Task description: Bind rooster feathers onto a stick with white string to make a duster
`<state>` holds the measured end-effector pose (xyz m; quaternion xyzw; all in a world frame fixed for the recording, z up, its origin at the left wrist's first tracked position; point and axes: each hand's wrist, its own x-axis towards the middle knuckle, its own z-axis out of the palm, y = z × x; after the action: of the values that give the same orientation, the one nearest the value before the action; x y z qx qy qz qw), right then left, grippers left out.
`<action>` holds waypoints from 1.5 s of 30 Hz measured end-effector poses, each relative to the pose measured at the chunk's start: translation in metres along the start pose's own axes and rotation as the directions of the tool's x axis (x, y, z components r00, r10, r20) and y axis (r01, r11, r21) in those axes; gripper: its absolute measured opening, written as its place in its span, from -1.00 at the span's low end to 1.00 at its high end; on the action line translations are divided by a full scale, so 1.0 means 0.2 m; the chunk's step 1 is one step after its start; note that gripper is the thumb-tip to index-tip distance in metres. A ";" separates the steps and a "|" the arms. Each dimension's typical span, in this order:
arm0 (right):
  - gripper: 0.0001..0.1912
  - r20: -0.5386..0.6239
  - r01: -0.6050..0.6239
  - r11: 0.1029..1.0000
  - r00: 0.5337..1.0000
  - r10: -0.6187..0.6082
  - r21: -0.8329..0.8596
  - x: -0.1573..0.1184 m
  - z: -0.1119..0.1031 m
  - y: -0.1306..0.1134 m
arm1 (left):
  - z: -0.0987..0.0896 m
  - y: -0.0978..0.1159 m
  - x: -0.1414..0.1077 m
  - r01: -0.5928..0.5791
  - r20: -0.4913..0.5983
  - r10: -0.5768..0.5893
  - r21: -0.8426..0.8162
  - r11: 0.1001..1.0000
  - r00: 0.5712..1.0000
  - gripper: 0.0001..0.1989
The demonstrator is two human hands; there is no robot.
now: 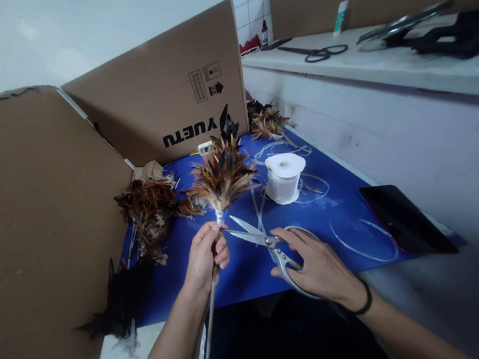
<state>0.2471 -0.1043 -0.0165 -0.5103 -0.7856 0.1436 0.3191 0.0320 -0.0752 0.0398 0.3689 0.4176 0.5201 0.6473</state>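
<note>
My left hand (207, 251) is closed around a thin stick (210, 328) topped by a bunch of brown and black feathers (223, 173), like a feather duster. White wrapping (219, 216) binds the base of the feathers just above my fingers. In my right hand (312, 258) is a pair of scissors (271, 242), fingers through the handles. Its blades are parted and point left, with the tips close to the wrapping by my left fingers. A spool of clear white tape or strip (284, 182) stands upright beyond the scissors.
Brown feathers (147, 211) and black feathers (124, 295) lie on the left of the blue table (248, 271). More feathers (267, 121) are at the back. A dark phone or tablet (407, 220) rests at right. Cardboard (154, 90) walls the left and back; black scissors (314, 52) lie on the ledge.
</note>
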 end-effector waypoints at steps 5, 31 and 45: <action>-0.41 0.004 0.051 0.998 0.999 -0.051 -0.038 0.04 -0.01 -0.01 | 0.03 0.00 -0.02 0.062 0.027 -0.062 -0.006 0.998 0.998 -0.85; -0.67 -0.125 0.109 0.988 0.985 -0.123 -0.112 0.06 0.04 -0.02 | 0.08 -0.02 -0.05 0.104 0.016 -0.104 0.000 0.995 0.994 -0.78; -0.67 0.113 -0.116 0.910 0.991 0.077 0.398 0.03 0.07 0.01 | 0.08 -0.03 -0.03 0.060 0.056 -0.062 0.024 0.998 0.997 -0.79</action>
<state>0.2375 -0.0962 -0.0253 -0.4643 -0.7271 0.3423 0.3723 0.0475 -0.0820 0.0414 0.3778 0.4161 0.4848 0.6702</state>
